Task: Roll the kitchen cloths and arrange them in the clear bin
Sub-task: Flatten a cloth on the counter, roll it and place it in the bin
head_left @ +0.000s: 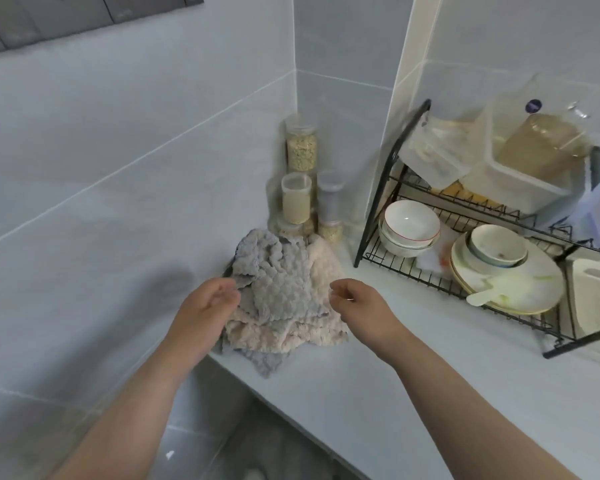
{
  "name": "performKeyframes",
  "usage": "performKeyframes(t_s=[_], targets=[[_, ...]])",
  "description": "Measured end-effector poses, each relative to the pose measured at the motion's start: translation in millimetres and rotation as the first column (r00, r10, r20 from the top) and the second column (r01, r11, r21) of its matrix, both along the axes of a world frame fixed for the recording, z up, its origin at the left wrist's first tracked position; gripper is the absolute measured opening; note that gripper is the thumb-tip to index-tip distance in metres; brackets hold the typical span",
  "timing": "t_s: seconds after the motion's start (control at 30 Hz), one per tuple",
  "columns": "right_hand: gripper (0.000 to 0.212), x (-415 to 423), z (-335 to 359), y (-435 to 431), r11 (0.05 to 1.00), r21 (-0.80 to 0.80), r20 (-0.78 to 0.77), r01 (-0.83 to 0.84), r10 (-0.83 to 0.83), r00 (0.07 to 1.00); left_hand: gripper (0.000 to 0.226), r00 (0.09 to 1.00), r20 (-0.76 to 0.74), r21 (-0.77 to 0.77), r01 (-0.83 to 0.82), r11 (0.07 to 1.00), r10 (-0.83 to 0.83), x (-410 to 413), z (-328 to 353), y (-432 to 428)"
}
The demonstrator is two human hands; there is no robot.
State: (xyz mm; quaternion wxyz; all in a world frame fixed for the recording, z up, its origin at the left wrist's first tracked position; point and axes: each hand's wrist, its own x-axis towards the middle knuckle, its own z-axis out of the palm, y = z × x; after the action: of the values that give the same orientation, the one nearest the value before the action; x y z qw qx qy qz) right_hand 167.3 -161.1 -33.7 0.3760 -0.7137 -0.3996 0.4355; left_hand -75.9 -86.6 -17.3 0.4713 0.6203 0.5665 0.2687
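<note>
2 crumpled cloths on the tabletop: 1 grey cloth over 1 beige cloth; left hand grip at the grey edge, hold unclear; right hand loosely curled, empty; jars behind; 1 dish rack beside.

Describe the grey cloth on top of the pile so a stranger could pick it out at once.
Find the white counter left of the black dish rack, where jars fill the tiled corner. In front of them lies a crumpled pile of cloths. The grey cloth is the topmost one, draped over the cream cloth.
</note>
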Motion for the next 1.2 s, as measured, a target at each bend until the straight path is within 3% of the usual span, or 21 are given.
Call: performKeyframes(t_s=[0.1, 0.27, 0.37, 0.57, 0.63, 0.73, 0.8, 0.87, 0.93, 1.0, 1.07, 1.13, 1.2], targets=[[0.023, -20, -15, 39, 0.997, -0.075, 0.089, 0.033, -0.027, 0.996, 0.033, 0.977, -0.152, -0.016, 0.151, 0.988, -0.152, 10, -23, 40], [0.040, -52, -41, 95, 0.980, -0.196, 0.254, -0.042, 0.092, 0.963, 0.036, 0.824, -0.485, 0.074, 0.371, 0.926, -0.291, 23, -68, 98], [0.032, -66, -59, 108, 0.966, -0.246, 0.400, -0.080, 0.177, 0.899, 0.028, 0.808, -0.521, 0.149, 0.402, 0.904, -0.274, 26, -85, 113], [0.016, -70, -73, 99, 0.991, -0.087, 0.403, 0.099, -0.056, 0.914, 0.022, 0.857, -0.486, 0.316, 0.354, 0.881, -0.170, 25, -104, 118], [0.014, -67, -70, 93, 0.988, 0.000, 0.411, 0.156, -0.143, 0.900, 0.016, 0.896, -0.429, 0.378, 0.292, 0.879, -0.114, 26, -101, 121], [0.022, -58, -53, 75, 0.939, 0.083, 0.239, 0.332, -0.343, 0.909, 0.016, 0.979, -0.198, 0.395, 0.125, 0.910, -0.048, 30, -81, 121], [0.026, -49, -44, 58, 0.950, 0.041, 0.159, 0.309, -0.312, 0.937, 0.018, 0.999, 0.032, 0.285, 0.026, 0.958, -0.037, 36, -58, 113], [0.024, -41, -33, 40, 0.976, -0.037, 0.186, 0.215, -0.205, 0.961, 0.028, 0.978, 0.190, 0.217, 0.047, 0.975, -0.090, 44, -31, 104], [0.017, -32, -24, 26, 0.970, 0.006, 0.261, 0.242, -0.235, 0.936, 0.033, 0.926, 0.323, 0.150, 0.151, 0.977, -0.193, 56, -4, 93], [0.056, -18, -17, 19, 0.956, 0.128, 0.267, 0.264, -0.289, 0.919, 0.029, 0.847, 0.435, 0.063, 0.311, 0.948, -0.306, 72, 18, 79], [0.084, -8, -7, 16, 0.966, 0.211, 0.213, 0.146, -0.192, 0.958, 0.029, 0.728, 0.556, -0.018, 0.492, 0.870, -0.400, 89, 38, 61], [0.072, -1, -6, 9, 0.961, 0.275, 0.181, 0.024, -0.076, 0.981, 0.027, 0.601, 0.645, -0.042, 0.645, 0.763, -0.472, 105, 57, 42], [0.031, 1, -5, -11, 0.962, 0.270, 0.145, 0.028, -0.069, 0.987, 0.027, 0.505, 0.686, 0.000, 0.719, 0.695, -0.523, 120, 72, 26]])
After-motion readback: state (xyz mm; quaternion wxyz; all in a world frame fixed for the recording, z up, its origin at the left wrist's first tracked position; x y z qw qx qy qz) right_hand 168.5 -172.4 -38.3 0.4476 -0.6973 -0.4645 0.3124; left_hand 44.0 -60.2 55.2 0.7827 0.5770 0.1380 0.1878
